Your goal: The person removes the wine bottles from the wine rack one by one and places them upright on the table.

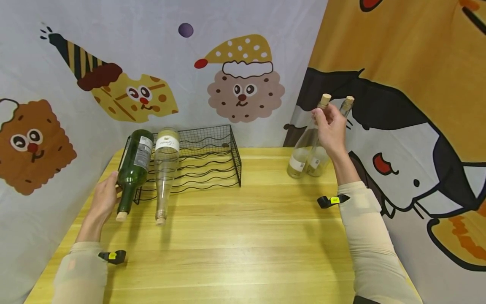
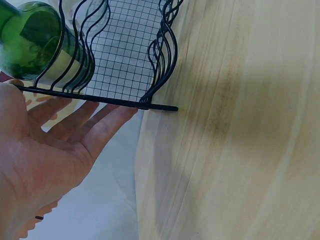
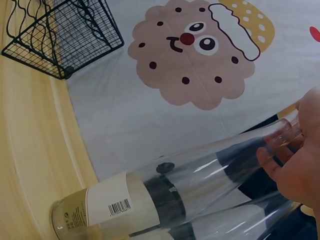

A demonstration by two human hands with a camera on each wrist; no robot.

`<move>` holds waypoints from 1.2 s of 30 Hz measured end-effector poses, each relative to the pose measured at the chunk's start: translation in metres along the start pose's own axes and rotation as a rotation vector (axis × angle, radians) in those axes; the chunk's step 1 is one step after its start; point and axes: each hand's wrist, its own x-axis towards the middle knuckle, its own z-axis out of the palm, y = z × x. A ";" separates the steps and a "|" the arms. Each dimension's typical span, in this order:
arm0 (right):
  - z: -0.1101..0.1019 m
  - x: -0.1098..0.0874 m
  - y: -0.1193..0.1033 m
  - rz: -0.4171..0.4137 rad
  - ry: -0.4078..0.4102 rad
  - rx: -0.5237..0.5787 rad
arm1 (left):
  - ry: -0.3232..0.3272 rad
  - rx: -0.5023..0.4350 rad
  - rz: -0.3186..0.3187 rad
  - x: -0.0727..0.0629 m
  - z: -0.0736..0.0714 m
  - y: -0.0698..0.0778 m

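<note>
A black wire wine rack (image 1: 206, 166) stands at the back left of the table. On its upper tier lie a green bottle (image 1: 130, 173) and a clear bottle (image 1: 166, 169), corks toward me. My left hand (image 1: 102, 198) rests at the rack's left side; in the left wrist view its straight fingers (image 2: 100, 127) touch the side bar, with the thumb near the green glass. At the right, my right hand (image 1: 333, 131) pinches the neck of a corked clear bottle (image 1: 298, 158), which leans slightly. Another corked clear bottle (image 1: 318, 162) stands right behind it, partly hidden by the hand.
Light wooden table (image 1: 243, 236) spreads in front of the rack and bottles. A white curtain (image 1: 148, 25) printed with cartoon figures hangs close behind, and an orange and black printed one (image 1: 395, 55) hangs along the right.
</note>
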 end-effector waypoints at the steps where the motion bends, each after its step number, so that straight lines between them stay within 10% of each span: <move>1: 0.000 0.000 0.000 -0.003 0.000 0.002 | -0.003 0.002 -0.002 0.000 0.000 0.000; 36: -0.007 -0.013 -0.007 -0.011 -0.028 -0.064 | 0.007 0.030 0.011 0.002 -0.001 -0.004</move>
